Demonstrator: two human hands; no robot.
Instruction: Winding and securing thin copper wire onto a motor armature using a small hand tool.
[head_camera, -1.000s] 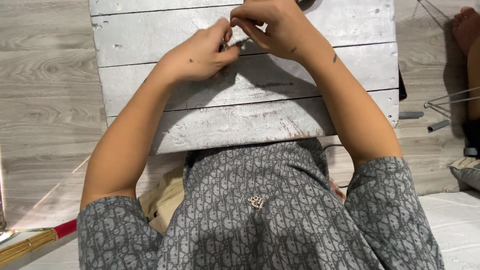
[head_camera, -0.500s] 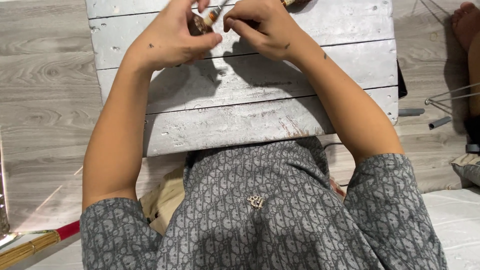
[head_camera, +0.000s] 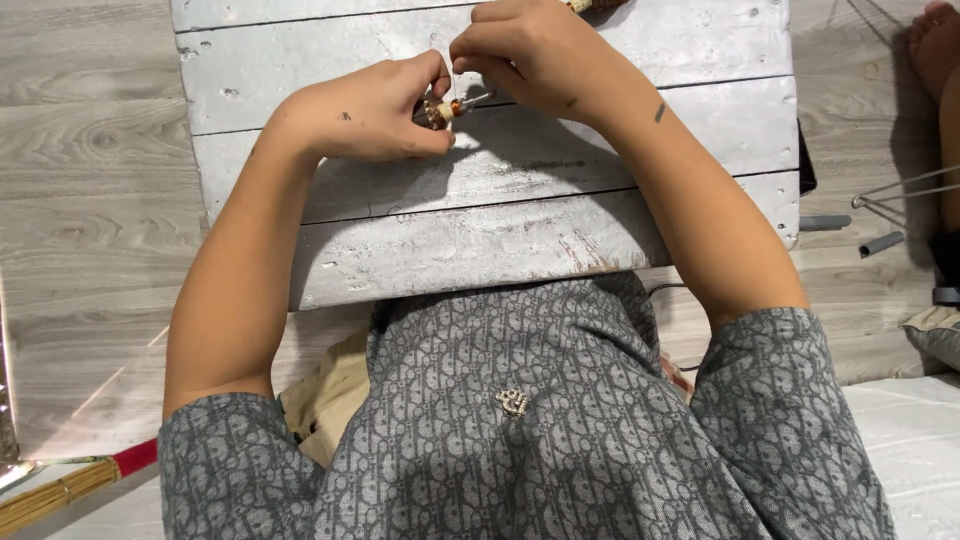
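Over a whitewashed plank table (head_camera: 480, 240), seen from above, a person's two bare hands meet near the far edge. Their left hand (head_camera: 365, 110) is curled closed around a small string of brown and cream beads (head_camera: 440, 110), and their right hand (head_camera: 530, 60) pinches a thin pale thread (head_camera: 449, 75) rising from the beads. A grey patterned shirt (head_camera: 520, 430) fills the foreground, with a broom (head_camera: 60, 490) on the wooden floor (head_camera: 90, 200) at lower left
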